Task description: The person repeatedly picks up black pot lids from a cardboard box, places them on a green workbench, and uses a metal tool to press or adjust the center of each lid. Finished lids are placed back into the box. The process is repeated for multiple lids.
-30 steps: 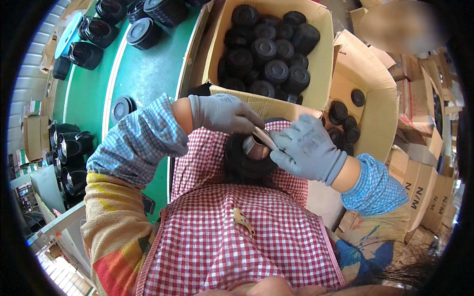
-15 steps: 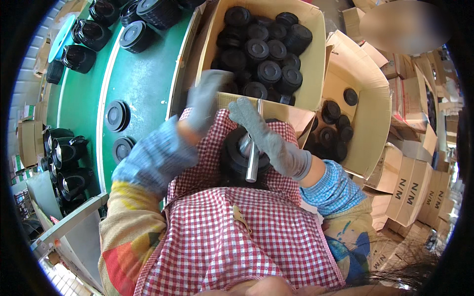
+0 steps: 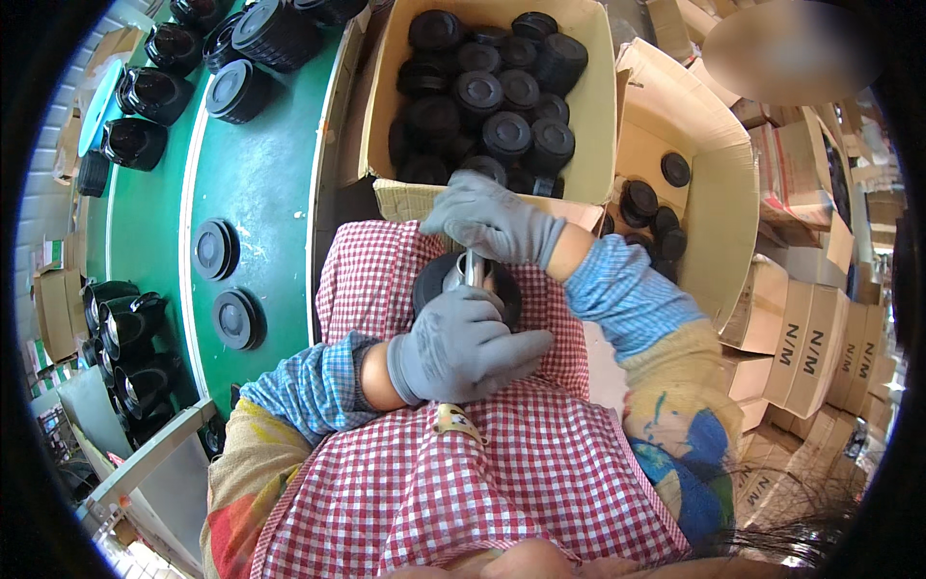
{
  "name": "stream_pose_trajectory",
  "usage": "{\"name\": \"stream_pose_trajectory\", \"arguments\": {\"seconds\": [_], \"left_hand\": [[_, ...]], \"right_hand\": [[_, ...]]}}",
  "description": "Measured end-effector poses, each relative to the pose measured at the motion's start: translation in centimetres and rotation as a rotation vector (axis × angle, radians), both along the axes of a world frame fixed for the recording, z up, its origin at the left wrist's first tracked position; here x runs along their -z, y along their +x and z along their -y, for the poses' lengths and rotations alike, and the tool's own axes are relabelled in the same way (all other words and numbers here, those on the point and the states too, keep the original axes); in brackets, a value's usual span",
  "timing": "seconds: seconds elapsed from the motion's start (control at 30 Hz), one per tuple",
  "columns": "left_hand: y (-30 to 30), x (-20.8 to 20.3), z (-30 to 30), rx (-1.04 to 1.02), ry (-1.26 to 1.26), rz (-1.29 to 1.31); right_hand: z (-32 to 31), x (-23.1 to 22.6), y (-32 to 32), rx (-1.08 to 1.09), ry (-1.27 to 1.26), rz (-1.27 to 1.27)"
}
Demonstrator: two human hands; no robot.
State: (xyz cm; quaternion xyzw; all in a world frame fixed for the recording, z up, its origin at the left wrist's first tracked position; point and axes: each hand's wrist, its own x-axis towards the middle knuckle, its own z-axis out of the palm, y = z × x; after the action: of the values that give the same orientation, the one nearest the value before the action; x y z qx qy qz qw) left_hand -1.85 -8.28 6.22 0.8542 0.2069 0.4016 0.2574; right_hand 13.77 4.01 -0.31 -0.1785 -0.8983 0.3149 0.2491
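Observation:
Between my knees is a black round part (image 3: 424,285) with a shiny metal fitting at its centre. A metal bar (image 3: 470,267) runs across the top of it, away from my body. My left hand (image 3: 463,349), in a grey glove, is closed over the bar's near end. On the far end my right hand (image 3: 497,222), gloved alike, is wrapped round the bar. Both hands cover most of the bar, so only a short middle stretch shows. The fingertips of my right hand are near the front edge of a cardboard box (image 3: 410,198).
That box holds many stacked black round lids (image 3: 506,135). A second open box (image 3: 719,193) at its right has several more. To the left runs a green-topped bench (image 3: 260,174) with two flat black lids (image 3: 214,248) and dark glossy jugs (image 3: 154,95). Cardboard cartons (image 3: 805,357) stand at the right.
My left hand has come down from beside the box onto the bar's near end. My right hand has closed round the far end. The view has shifted slightly.

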Motion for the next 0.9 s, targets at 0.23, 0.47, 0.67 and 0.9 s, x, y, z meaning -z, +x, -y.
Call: {"name": "stream_pose_trajectory", "arguments": {"seconds": [0.23,0.47,0.67,0.9], "left_hand": [[-5.6,2.1,-1.1,0.362,-0.552,0.509],[-6.1,-6.2,-2.5,-0.133,-0.567,-0.245],[-2.0,-5.6,-3.4,-0.226,-1.036,-0.928],[-5.6,-0.5,-8.0,0.093,-0.425,-1.124]], "right_hand": [[5.5,-3.0,4.8,0.209,-0.032,0.310],[1.6,-4.1,3.7,-0.051,-0.110,0.520],[1.4,-3.2,3.5,-0.087,-0.216,0.526],[6.1,-9.0,3.7,0.064,-0.332,0.767]]}}
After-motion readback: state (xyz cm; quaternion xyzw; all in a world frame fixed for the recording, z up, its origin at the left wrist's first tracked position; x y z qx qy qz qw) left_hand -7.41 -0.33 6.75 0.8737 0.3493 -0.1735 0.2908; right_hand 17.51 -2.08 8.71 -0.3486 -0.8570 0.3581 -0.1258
